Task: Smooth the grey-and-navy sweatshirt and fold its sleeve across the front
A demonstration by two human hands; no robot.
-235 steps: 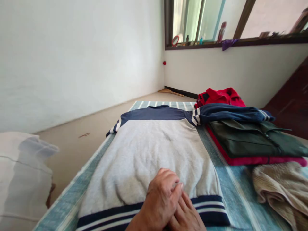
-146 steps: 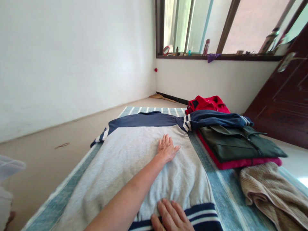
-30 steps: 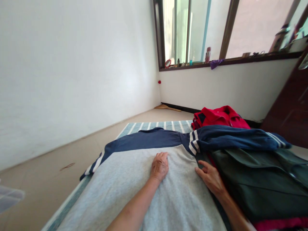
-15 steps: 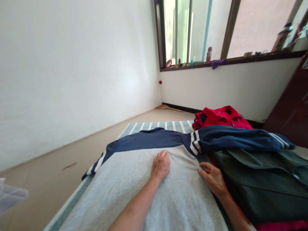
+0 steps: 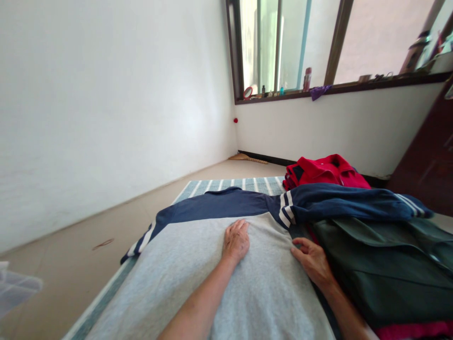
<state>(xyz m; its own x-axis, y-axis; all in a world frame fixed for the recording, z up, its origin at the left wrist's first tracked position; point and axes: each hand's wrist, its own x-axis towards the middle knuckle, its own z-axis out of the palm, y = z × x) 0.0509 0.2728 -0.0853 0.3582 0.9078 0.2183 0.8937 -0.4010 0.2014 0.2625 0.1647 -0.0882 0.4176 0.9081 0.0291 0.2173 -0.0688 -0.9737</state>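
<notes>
A grey long-sleeved shirt (image 5: 198, 264) with a navy yoke and white-striped navy sleeves lies spread out, its collar at the far end. My left hand (image 5: 236, 241) rests palm down on its upper middle, just below the navy part, fingers laid on the cloth. At the shirt's right side edge, under the armpit, my right hand (image 5: 313, 262) has its thumb and forefinger closed on the fabric. The right sleeve (image 5: 339, 200) stretches over a dark green folded garment (image 5: 396, 269). The left sleeve hangs toward the mat's left edge.
Beneath the shirt is a blue-and-white striped mat (image 5: 244, 183). Folded red clothes (image 5: 329, 172) sit beyond the right sleeve. A translucent plastic item (image 5: 19, 288) is at far left. Bottles and a purple cloth (image 5: 319, 92) are on the windowsill (image 5: 283, 98).
</notes>
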